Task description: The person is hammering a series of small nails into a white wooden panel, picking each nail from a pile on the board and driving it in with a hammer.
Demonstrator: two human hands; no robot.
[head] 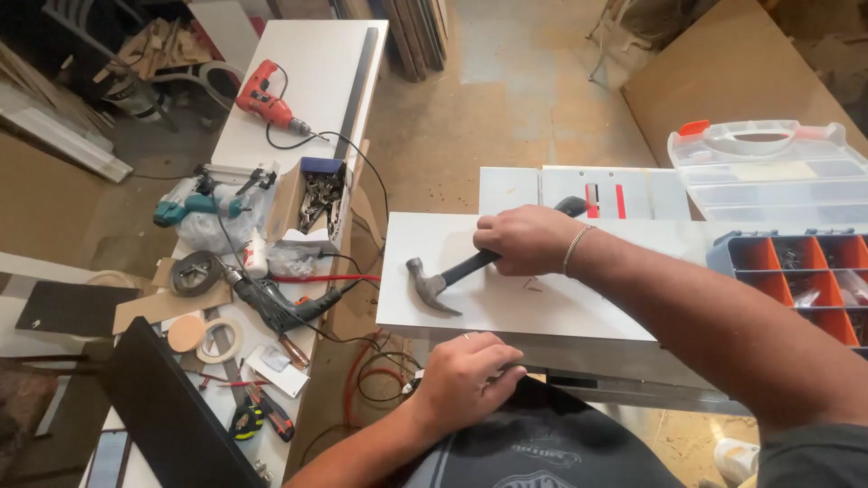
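Left of both hands, a cluttered bench (307, 54) with red drill (264, 98). Nearer, left hand (470, 378) curled over white board (506, 298) edge. Right hand (529, 239) closed around hammer (443, 278), head resting on board; beyond, orange organiser (800, 280).

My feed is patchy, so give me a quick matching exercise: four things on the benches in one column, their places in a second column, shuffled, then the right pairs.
Things:
1. claw hammer
2. red drill
3. parts organiser
4. tape roll

Places:
A. far end of the left bench
B. right edge of view, lid open
C. held in the right hand, head on the white panel
D. near end of the left bench, lying flat

Pairs: 1-C, 2-A, 3-B, 4-D
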